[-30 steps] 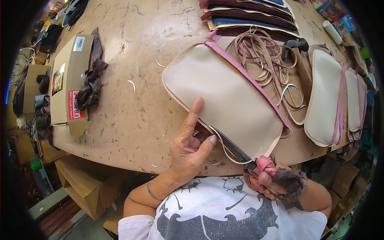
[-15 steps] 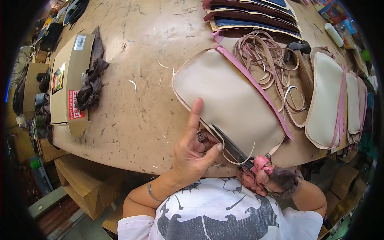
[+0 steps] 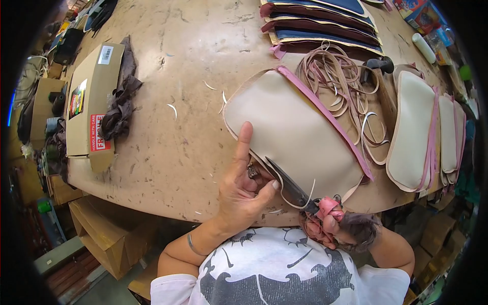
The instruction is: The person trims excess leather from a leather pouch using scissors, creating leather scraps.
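Note:
A cream leather piece (image 3: 300, 132) with a pink strip (image 3: 325, 114) along its upper right side lies tilted on the table. My left hand (image 3: 246, 185) grips its lower left edge, the index finger stretched over the surface and the thumb near the blades. My right hand (image 3: 338, 226) is closed round the pink-wrapped handles of dark scissors (image 3: 292, 185); dark cloth hangs about that hand. The blades lie along the piece's lower edge. A thin trimmed sliver (image 3: 282, 192) curls beside them, between my two hands.
The worktable (image 3: 168, 147) bears a cardboard box (image 3: 94, 101) with dark cloth at left. Tangled strips (image 3: 338, 76) lie beyond the cream piece. Stacked dark pieces (image 3: 325, 25) are at the top; more cream pieces (image 3: 412, 132) and a white bottle (image 3: 424, 48) are at right.
The scissor blades look more open, and the curled sliver has shifted slightly left. The table and the things on it sit slightly differently in the view. Both hands keep their hold.

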The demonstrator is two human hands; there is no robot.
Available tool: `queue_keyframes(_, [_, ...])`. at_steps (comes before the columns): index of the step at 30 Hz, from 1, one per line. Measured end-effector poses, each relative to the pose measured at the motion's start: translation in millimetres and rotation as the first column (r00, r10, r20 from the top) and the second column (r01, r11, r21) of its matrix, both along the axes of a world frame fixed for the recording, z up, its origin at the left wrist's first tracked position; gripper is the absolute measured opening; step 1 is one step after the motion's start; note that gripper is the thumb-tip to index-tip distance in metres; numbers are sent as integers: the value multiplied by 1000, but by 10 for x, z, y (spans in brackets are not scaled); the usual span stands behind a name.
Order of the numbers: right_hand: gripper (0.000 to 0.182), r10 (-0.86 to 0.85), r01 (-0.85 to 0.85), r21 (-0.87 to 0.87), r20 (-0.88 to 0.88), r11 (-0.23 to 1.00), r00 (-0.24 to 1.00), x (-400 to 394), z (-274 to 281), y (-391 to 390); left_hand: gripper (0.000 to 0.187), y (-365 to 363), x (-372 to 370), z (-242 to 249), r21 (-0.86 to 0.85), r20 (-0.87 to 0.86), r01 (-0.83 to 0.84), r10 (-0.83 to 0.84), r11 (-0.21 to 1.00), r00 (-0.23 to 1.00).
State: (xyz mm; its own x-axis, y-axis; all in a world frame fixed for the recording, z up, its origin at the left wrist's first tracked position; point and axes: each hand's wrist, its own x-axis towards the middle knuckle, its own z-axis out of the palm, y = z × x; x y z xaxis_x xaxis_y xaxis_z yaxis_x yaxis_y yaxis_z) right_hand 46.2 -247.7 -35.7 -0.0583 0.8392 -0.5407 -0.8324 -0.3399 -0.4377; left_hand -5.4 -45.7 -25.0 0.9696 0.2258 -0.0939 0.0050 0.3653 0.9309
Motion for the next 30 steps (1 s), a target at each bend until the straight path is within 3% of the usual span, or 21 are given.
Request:
queue_keyframes(5, [27, 8, -3, -131, 35, 991, 999, -15, 35, -16, 79, 1, -8, 12, -13, -31, 9, -10, 1000, 999])
queue_keyframes(7, [38, 65, -46, -197, 91, 979, 994, -7, 85, 14, 79, -10, 3, 25, -24, -44, -17, 16, 1000, 999])
queue_keyframes(9, [64, 146, -101, -285, 141, 953, 979, 34, 233, 104, 79, -4, -7, 8, -23, -28, -3, 3, 1000, 1000])
queue_keyframes(12, [64, 59, -46, -133, 99, 990, 993, 17, 128, 56, 79, -15, -30, -30, -12, -11, 24, -24, 1000, 1000])
queue_keyframes(15, [63, -24, 28, -127, 34, 992, 999, -40, 103, 64, 80, -25, -23, -19, -6, -19, 37, -37, 999, 999])
queue_keyframes(17, [39, 47, -46, -40, 31, 998, 998, 4, -123, -51, 79, -25, -26, -14, -4, -19, 35, -35, 999, 999])
queue_keyframes(20, [27, 91, -78, -95, 135, 992, 987, 19, -136, -78, 74, -26, -35, -26, 31, -11, 29, -29, 999, 1000])
queue_keyframes(22, [28, -7, 33, 131, -190, 991, 982, -151, -397, -190, 71, 0, -42, -67, 96, -22, 25, -23, 995, 999])
queue_keyframes(23, [29, -4, 226, 336, -552, 914, 834, -432, -924, -391, 70, 33, -54, -77, 108, -47, 23, -18, 994, 999])
queue_keyframes(25, [30, 4, 308, 325, -694, 894, 720, -411, -945, -379, 69, 103, -77, -86, 130, -97, 20, -8, 991, 995])
queue_keyframes(27, [34, -74, 111, 79, -374, 991, 924, -39, -244, -62, 70, 92, -34, -51, 107, -29, -19, 22, 994, 999])
queue_keyframes(28, [38, -58, 53, -30, -222, 998, 973, 28, -50, 33, 71, 78, -13, -27, 94, 6, -37, 36, 995, 999])
queue_keyframes(30, [55, -51, 49, -60, -19, 997, 999, -31, 40, 84, 72, 41, -11, 20, 54, -2, -30, 30, 998, 1000])
